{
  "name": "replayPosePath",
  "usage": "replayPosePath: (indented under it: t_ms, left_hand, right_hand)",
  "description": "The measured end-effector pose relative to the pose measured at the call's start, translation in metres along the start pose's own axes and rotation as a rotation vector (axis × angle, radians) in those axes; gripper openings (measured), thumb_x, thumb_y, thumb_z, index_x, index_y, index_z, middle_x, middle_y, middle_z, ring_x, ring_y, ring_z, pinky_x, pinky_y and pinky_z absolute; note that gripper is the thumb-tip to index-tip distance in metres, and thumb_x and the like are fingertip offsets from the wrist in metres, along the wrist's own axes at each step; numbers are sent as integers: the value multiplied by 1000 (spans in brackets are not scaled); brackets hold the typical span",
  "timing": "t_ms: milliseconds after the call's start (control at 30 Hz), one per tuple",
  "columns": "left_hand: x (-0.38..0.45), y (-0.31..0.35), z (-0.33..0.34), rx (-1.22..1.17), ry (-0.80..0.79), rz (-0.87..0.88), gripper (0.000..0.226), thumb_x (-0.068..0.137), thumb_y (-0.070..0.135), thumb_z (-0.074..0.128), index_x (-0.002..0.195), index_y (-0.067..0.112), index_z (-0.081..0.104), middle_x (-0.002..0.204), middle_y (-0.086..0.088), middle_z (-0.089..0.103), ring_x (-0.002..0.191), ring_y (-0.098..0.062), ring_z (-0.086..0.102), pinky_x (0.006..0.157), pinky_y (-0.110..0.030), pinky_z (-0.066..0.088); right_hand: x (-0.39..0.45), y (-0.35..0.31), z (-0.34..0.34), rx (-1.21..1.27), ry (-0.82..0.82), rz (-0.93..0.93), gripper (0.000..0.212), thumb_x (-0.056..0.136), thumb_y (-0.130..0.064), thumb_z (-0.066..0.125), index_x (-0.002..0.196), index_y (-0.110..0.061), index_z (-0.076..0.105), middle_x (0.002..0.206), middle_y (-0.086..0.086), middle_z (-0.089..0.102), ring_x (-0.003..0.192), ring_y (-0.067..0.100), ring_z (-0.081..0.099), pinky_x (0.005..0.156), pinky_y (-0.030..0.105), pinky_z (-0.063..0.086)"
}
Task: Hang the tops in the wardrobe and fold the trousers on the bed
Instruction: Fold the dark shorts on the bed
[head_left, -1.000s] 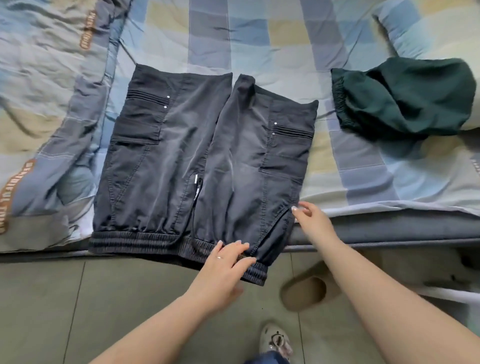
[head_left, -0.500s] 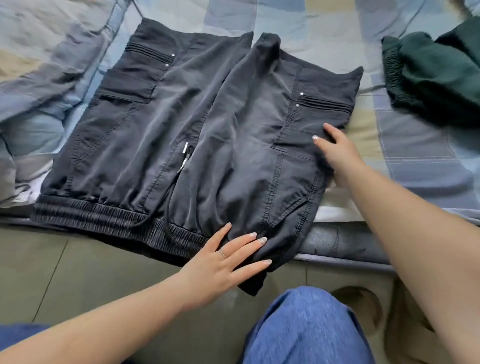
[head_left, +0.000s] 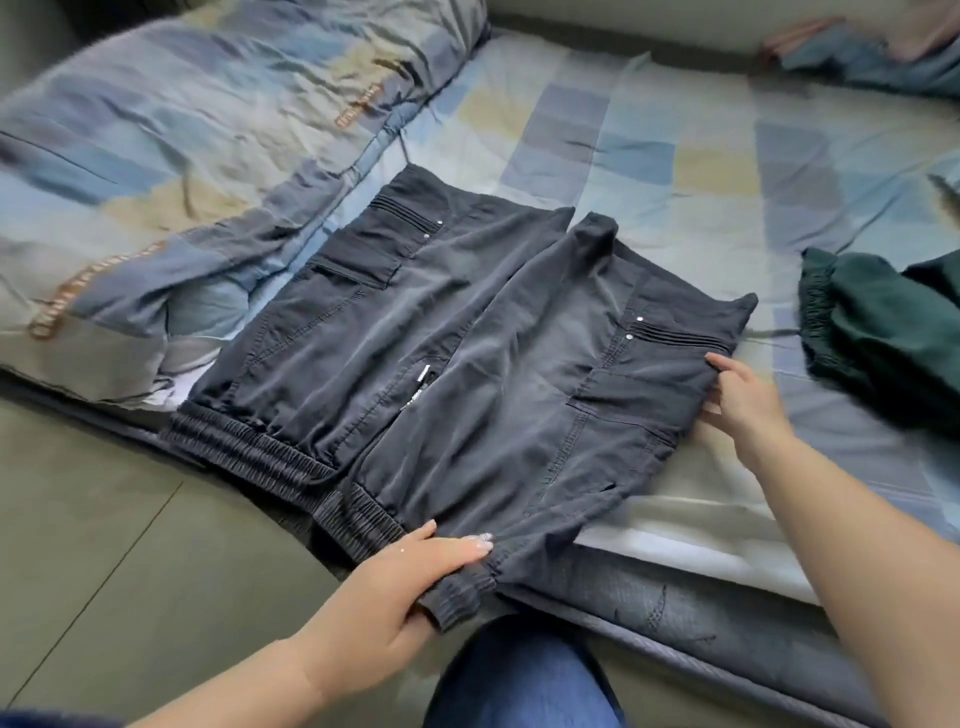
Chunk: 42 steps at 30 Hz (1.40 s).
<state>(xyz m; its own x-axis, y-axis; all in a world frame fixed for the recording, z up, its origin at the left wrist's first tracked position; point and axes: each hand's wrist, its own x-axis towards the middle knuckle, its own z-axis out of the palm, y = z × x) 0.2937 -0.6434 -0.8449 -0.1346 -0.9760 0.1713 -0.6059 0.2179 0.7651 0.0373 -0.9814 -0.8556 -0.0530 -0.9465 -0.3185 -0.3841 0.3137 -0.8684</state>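
Head view: dark grey trousers (head_left: 467, 364) lie flat mid-frame on the bed (head_left: 675, 156), folded so both legs sit side by side, elastic waistband (head_left: 291, 467) hanging over the mattress edge at lower centre. Drawstring tip (head_left: 423, 375) visible at the centre seam.

Left hand (head_left: 405, 587), lower centre: fingers curled around the waistband's right end, thumb on top, pinching the fabric.

Right hand (head_left: 748, 400), right of centre: fingertips clamped on the trousers' right side edge just below the pleated pocket trim, cloth bunched slightly at the grip.

Dark green garment (head_left: 883, 338) lies at the right edge of frame, near the trousers but apart from them. Checked quilt (head_left: 182, 156) is heaped at upper left, its edge touching the trousers' left side. More crumpled fabric (head_left: 857, 57) at upper right, blurred, can't tell what it is. Blue denim knee (head_left: 519, 675) at bottom centre, against the mattress side (head_left: 675, 613). Floor (head_left: 104, 571) at lower left.
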Motion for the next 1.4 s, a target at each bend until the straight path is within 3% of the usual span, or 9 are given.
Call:
replayPosePath:
  t_ms: [100, 200, 467, 567, 800, 933, 1100, 1233, 1400]
  left_hand:
    - [12, 26, -13, -376, 306, -264, 43, 90, 21, 54, 130, 38, 53, 129, 16, 60, 124, -4, 52, 102, -14, 36]
    - [22, 41, -33, -581, 538, -404, 31, 87, 40, 55, 117, 39, 64, 121, 12, 65, 119, -4, 56, 96, -15, 42]
    - [12, 19, -73, -1113, 781, -655, 37, 77, 36, 63, 109, 21, 70, 118, -6, 68, 111, -22, 64, 102, -44, 42]
    - [26, 10, -79, -1249, 951, -666, 29, 84, 25, 57, 108, 13, 66, 104, -9, 73, 94, -23, 71, 75, -37, 58]
    - [33, -19, -134, -989, 1241, -786, 9, 94, 7, 51, 93, 11, 58, 60, 19, 64, 46, 19, 53, 45, 3, 34]
    - [19, -61, -151, -997, 1380, -897, 22, 94, 17, 55, 113, 8, 58, 97, -6, 63, 81, -9, 55, 75, -10, 34]
    - [8, -103, -148, -999, 1403, -1131, 31, 92, 29, 59, 108, 3, 60, 81, -3, 56, 68, -12, 46, 78, -21, 30]
    - [0, -116, -151, -998, 1399, -1164, 27, 92, 25, 58, 106, 2, 59, 76, 0, 54, 63, -3, 44, 52, -13, 35]
    - [3, -114, -153, -1219, 1372, -967, 13, 89, 12, 61, 96, 1, 63, 69, -8, 73, 59, -16, 70, 45, -20, 51]
  right_hand:
    - [6, -22, -8, -221, -11, -200, 45, 89, -3, 40, 125, -20, 60, 113, 5, 64, 76, 15, 56, 70, 32, 48]
    - [2, -55, 2, -384, 76, -356, 31, 91, -11, 51, 115, -21, 67, 112, 8, 69, 91, 25, 62, 82, 35, 47]
    - [-9, -146, 101, -292, 87, -449, 26, 95, -12, 45, 109, -12, 67, 117, 12, 65, 111, 30, 56, 93, 29, 39]
    - [-2, -175, 140, -236, 119, -450, 26, 96, -11, 42, 109, -11, 65, 119, 12, 64, 112, 30, 55, 91, 28, 38]
    - [7, -243, 262, -216, 75, -596, 27, 96, -9, 39, 108, -12, 63, 116, 13, 64, 108, 32, 55, 82, 28, 36]
    - [1, -254, 347, -227, -9, -662, 27, 97, -10, 38, 108, -11, 63, 113, 11, 65, 105, 31, 56, 75, 26, 32]
    - [10, -230, 413, -291, -144, -629, 25, 96, -11, 42, 112, -14, 61, 119, 10, 64, 108, 29, 56, 80, 26, 36]
    - [13, -200, 439, -510, -547, -615, 62, 96, -16, 51, 150, -21, 23, 150, 2, 39, 134, 25, 40, 106, 29, 28]
    - [10, -194, 435, -582, -558, -670, 62, 95, -20, 52, 150, -21, 24, 150, 3, 38, 136, 23, 37, 107, 29, 29]
